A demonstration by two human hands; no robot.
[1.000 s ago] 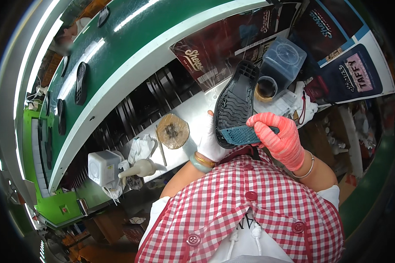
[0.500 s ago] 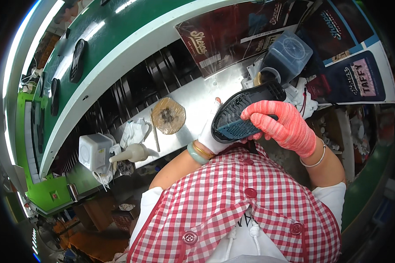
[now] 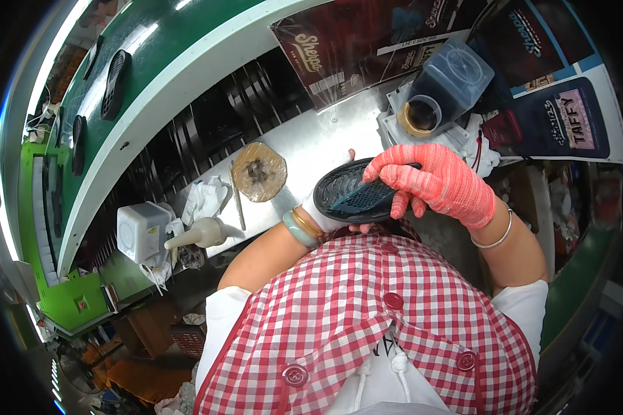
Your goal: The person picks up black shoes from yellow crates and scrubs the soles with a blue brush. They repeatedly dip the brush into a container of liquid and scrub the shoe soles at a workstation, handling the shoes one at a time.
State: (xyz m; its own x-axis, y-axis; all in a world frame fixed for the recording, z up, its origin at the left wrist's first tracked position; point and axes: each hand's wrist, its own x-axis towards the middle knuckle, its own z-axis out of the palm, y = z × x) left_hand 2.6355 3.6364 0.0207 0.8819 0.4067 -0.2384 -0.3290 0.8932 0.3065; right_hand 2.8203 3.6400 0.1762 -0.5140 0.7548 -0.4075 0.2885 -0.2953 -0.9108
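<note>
A black shoe sole (image 3: 336, 187) is held in front of my chest, its patterned face up, with a blue-grey mesh-like area along the middle. My left hand (image 3: 318, 209), in a white glove, is closed round its left end from beneath; most of its fingers are hidden behind the sole. My right hand (image 3: 443, 185), in a coral knit glove, is closed over the right end. Its fingers bend onto the mesh-like area and others curl at the near edge. Whether they also pinch something small is hidden.
On the metal bench (image 3: 325, 142) lie a brown wrapped roll (image 3: 258, 173), a thin stick (image 3: 237, 202), crumpled white cloth (image 3: 204, 200) and a nozzle bottle (image 3: 204, 233). A clear container (image 3: 457, 76) stands at right. Beyond, a green belt (image 3: 142, 66) carries several soles.
The sole has swung from a slant up to the right to nearly level and shifted left. My right hand has moved slightly left with it. The container's round mouth, partly covered before, now shows.
</note>
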